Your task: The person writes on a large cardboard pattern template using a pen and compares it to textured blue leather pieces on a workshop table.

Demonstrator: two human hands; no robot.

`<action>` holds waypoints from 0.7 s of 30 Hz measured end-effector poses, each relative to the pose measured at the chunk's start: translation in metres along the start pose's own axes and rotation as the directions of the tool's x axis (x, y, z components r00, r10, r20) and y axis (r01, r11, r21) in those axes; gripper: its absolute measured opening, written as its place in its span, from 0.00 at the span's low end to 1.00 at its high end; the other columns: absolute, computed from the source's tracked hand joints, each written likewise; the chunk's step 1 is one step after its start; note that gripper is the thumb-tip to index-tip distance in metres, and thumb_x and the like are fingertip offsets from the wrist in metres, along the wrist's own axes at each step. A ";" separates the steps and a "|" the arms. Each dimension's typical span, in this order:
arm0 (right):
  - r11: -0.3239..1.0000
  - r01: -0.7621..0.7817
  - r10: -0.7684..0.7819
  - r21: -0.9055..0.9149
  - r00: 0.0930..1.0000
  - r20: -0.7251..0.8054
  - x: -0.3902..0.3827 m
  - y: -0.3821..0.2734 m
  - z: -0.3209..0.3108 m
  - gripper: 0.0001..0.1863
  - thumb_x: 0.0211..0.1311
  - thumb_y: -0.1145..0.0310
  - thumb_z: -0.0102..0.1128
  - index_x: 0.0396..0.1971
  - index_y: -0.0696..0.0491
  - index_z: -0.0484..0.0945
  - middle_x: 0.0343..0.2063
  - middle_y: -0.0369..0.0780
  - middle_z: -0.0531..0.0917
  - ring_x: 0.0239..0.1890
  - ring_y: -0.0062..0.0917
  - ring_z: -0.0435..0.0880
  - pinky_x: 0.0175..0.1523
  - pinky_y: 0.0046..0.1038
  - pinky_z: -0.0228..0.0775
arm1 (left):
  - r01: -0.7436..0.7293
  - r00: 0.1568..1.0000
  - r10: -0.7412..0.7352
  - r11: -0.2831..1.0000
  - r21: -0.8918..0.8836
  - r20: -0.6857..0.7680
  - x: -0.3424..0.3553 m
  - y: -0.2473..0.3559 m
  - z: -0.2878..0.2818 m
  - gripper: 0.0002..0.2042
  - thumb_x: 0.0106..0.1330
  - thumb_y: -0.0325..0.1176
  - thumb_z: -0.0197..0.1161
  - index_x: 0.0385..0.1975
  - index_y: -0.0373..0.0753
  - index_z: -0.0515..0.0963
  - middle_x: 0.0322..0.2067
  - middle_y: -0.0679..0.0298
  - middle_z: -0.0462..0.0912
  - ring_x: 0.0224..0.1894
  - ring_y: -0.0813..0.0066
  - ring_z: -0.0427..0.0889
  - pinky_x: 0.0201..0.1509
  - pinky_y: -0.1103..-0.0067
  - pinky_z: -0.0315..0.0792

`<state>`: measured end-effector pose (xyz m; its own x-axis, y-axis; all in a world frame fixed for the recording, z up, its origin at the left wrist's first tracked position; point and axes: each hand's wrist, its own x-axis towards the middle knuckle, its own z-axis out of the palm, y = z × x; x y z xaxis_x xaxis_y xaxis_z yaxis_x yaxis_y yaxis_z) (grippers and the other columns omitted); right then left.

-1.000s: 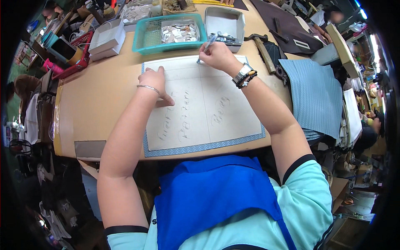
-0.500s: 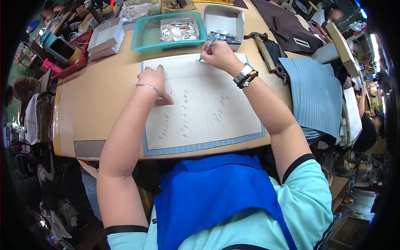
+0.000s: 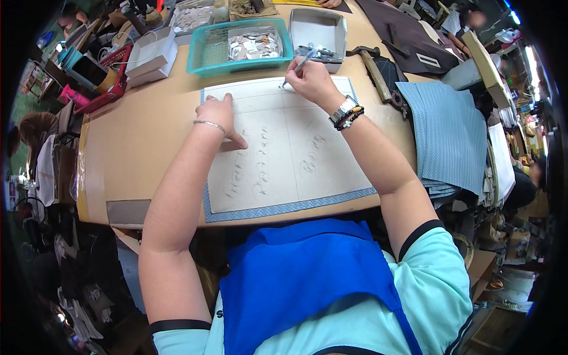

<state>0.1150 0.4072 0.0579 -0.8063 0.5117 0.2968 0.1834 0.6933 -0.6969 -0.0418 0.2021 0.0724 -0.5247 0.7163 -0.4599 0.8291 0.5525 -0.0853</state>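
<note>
Because the white card lies flat over a blue patterned sheet by the near edge of the bench, both my hands fall on it easily, I'd judge. The sheet shows as a border along the card's left, near and right sides, so the two look roughly lined up, one backing the other. My left hand is spread on the card's left part toward the far corner, thumb out wide, holding nothing; I take that as pinning the card so it won't slide. My right hand is closed in a narrow grip around a pen, slanted with its tip down near the card's far edge; whether it touches is too small to tell. Toward the bench's far edge, out of my way, sit a teal basket with small pale pieces and an open grey box. A hammer lies beyond the card's far right corner, and a stack of blue sheets rests at the bench's right edge, seemingly within arm's reach.
</note>
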 end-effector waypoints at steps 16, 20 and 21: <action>0.992 0.068 -0.064 -0.102 0.997 0.043 0.006 0.000 0.008 0.10 0.64 0.67 0.61 0.34 0.60 0.83 0.22 0.45 0.86 0.26 0.30 0.86 0.37 0.31 0.78 | -0.001 0.999 0.001 1.000 0.008 0.038 0.001 -0.001 -0.002 0.76 0.20 0.69 0.86 0.76 0.34 0.59 0.62 0.42 0.78 0.67 0.49 0.76 0.68 0.63 0.74; 0.992 -0.128 0.127 0.011 0.988 0.088 -0.008 0.001 -0.002 0.12 0.65 0.64 0.62 0.36 0.58 0.84 0.25 0.46 0.88 0.31 0.34 0.90 0.42 0.33 0.80 | 0.041 0.999 -0.037 0.993 0.110 -0.039 -0.017 0.004 -0.001 0.69 0.32 0.67 0.85 0.78 0.41 0.57 0.70 0.43 0.70 0.77 0.51 0.63 0.77 0.40 0.53; 0.981 -0.096 0.097 0.167 0.995 0.002 -0.018 0.009 -0.004 0.12 0.69 0.63 0.61 0.40 0.57 0.83 0.28 0.45 0.89 0.34 0.33 0.90 0.44 0.32 0.80 | 0.035 0.999 -0.030 0.993 0.111 -0.045 -0.022 0.004 -0.001 0.69 0.32 0.67 0.85 0.78 0.41 0.57 0.70 0.43 0.70 0.77 0.51 0.63 0.77 0.40 0.53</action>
<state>0.1334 0.4066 0.0489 -0.7859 0.5755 0.2262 0.1634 0.5460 -0.8217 -0.0269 0.1885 0.0831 -0.5577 0.7177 -0.4169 0.8265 0.5266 -0.1991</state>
